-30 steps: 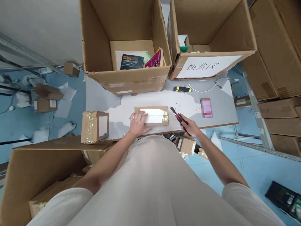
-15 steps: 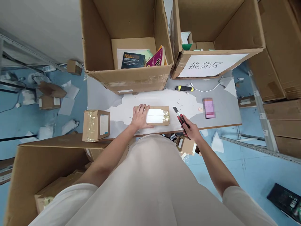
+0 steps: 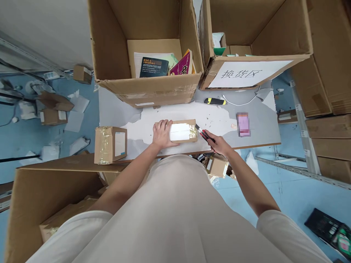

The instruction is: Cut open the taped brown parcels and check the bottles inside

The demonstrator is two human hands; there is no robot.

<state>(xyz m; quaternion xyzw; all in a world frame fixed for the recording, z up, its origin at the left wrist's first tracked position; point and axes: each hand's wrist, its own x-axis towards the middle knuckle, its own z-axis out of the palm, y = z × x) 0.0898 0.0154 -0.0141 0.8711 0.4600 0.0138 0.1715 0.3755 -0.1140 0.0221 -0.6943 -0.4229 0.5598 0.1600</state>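
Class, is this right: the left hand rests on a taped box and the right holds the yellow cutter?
No: the head view shows the red cutter in the right hand; the yellow cutter lies on the table. The left hand rests on a taped box.

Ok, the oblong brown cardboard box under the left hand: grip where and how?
The box: left end, coming from the left, thumb along the near edge, fingers toward the far one, as the left hand does. Probably best: it lies flat, is narrow enough to span, and the black-and-red utility knife points its blade at the right end.
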